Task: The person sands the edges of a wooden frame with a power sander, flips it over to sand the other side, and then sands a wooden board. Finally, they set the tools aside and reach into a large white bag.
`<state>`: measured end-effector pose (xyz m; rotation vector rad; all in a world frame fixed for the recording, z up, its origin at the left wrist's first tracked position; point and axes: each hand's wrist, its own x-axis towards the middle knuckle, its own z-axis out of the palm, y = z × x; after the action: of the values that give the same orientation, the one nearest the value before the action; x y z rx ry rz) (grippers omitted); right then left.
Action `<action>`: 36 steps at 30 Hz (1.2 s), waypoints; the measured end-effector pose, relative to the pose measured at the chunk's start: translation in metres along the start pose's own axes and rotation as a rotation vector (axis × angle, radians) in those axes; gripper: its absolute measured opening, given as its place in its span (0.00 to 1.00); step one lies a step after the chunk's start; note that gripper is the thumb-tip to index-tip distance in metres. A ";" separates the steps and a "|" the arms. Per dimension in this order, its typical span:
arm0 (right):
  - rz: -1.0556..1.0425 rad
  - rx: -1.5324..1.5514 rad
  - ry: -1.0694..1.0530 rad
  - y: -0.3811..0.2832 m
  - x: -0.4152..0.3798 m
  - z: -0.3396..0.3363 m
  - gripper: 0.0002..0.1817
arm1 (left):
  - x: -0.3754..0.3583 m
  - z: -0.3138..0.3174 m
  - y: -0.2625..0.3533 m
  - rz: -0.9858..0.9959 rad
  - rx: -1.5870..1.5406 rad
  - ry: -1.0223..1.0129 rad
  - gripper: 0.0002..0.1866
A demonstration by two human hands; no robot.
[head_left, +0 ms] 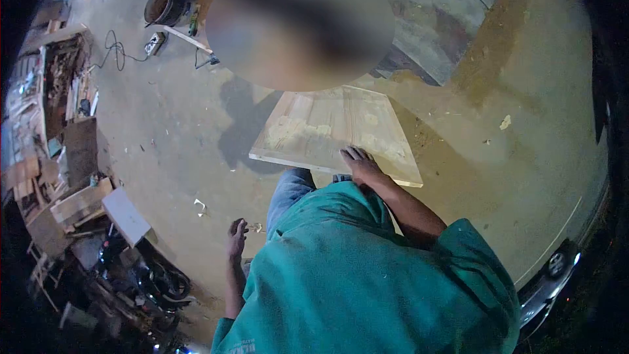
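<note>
A pale wooden board (334, 121), patched with light yellowish filler, lies in front of me; its far edge disappears behind a blurred oval. My right hand (359, 162) rests on the near edge of the board, fingers stretched over its face. Lower and to the left, away from the board, my left hand (237, 237) hangs beside my leg with its fingers curled. A small pale thing shows at the fingertips, too small to name.
Stacked wood scraps (82, 203) and a motorcycle (157, 278) line the left side. A dark bucket (165, 6) stands at the upper left, near a small box with a cable (154, 44). Large grey sheets (432, 33) lie beyond the board. A car (550, 282) is at the lower right.
</note>
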<state>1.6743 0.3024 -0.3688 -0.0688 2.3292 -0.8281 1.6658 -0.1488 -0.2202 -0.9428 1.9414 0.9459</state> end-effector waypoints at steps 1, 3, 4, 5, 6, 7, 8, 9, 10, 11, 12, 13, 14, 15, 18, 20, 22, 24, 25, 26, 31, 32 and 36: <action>0.022 -0.007 -0.021 -0.002 -0.001 -0.002 0.43 | -0.002 0.000 0.002 -0.001 0.002 0.007 0.21; 0.033 -0.012 -0.041 -0.004 0.001 -0.003 0.42 | -0.005 0.001 0.007 0.000 0.015 -0.004 0.21; 0.030 -0.013 -0.040 -0.003 0.001 -0.003 0.42 | -0.006 0.001 0.007 0.016 0.018 -0.005 0.20; 0.028 -0.016 -0.039 -0.001 0.001 -0.002 0.42 | -0.005 0.001 0.008 0.017 0.016 0.004 0.20; 0.050 -0.017 -0.045 -0.002 0.002 0.000 0.42 | -0.005 0.001 0.009 0.010 0.017 0.013 0.20; 0.037 -0.017 -0.042 -0.004 0.002 -0.003 0.42 | -0.003 0.001 0.007 0.004 0.014 0.024 0.19; 0.049 -0.017 -0.062 -0.005 0.001 -0.006 0.42 | -0.003 0.000 0.004 0.006 0.009 0.038 0.19; 0.059 -0.016 -0.083 -0.007 0.001 -0.009 0.43 | -0.001 0.000 0.002 0.015 0.000 0.029 0.19; 0.075 -0.024 -0.100 -0.007 0.002 -0.008 0.44 | 0.001 -0.001 -0.001 0.023 -0.008 0.020 0.19; 0.060 -0.023 -0.100 -0.006 0.003 -0.005 0.44 | 0.002 -0.001 -0.004 0.023 -0.013 0.034 0.19; 0.040 -0.002 -0.042 -0.005 0.003 -0.003 0.42 | 0.002 0.000 -0.008 0.018 -0.039 0.026 0.19; 0.022 0.019 0.015 -0.006 0.003 -0.003 0.40 | 0.004 0.000 -0.011 0.014 -0.065 0.015 0.19; 0.006 0.026 0.005 -0.004 0.002 -0.005 0.41 | 0.005 -0.002 -0.014 0.029 -0.006 -0.015 0.23; 0.000 0.024 0.004 -0.004 0.002 -0.005 0.41 | 0.005 -0.002 -0.017 0.029 -0.010 -0.010 0.23; 0.022 0.049 -0.012 -0.008 0.002 -0.009 0.42 | -0.002 0.004 -0.012 0.021 -0.023 0.033 0.20; 0.055 0.029 -0.071 -0.009 0.003 -0.014 0.44 | -0.002 0.005 -0.015 0.031 -0.058 0.033 0.21; 0.055 0.032 -0.084 -0.013 0.002 -0.020 0.45 | 0.000 0.006 -0.022 0.027 -0.079 0.043 0.21; 0.050 0.028 -0.096 -0.015 0.002 -0.029 0.46 | 0.003 0.008 -0.032 0.026 -0.109 0.055 0.21; 0.027 0.022 -0.112 -0.014 0.002 -0.035 0.49 | 0.002 0.010 -0.034 0.049 -0.132 0.058 0.21; 0.002 0.015 -0.129 -0.013 0.004 -0.042 0.52 | 0.001 0.011 -0.038 0.072 -0.157 0.061 0.21; 0.030 0.028 -0.200 -0.024 0.016 -0.106 0.51 | -0.018 0.014 -0.035 0.041 -0.155 0.081 0.22; 0.055 0.048 -0.236 -0.027 0.020 -0.121 0.51 | -0.019 0.017 -0.041 0.034 -0.148 0.091 0.22; 0.157 0.134 -0.302 0.005 0.048 -0.147 0.50 | -0.011 0.036 -0.086 0.048 -0.283 0.106 0.22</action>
<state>1.5491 0.3746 -0.3136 0.0439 1.9660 -0.8301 1.7548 -0.1539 -0.2511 -1.1301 1.9579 1.2445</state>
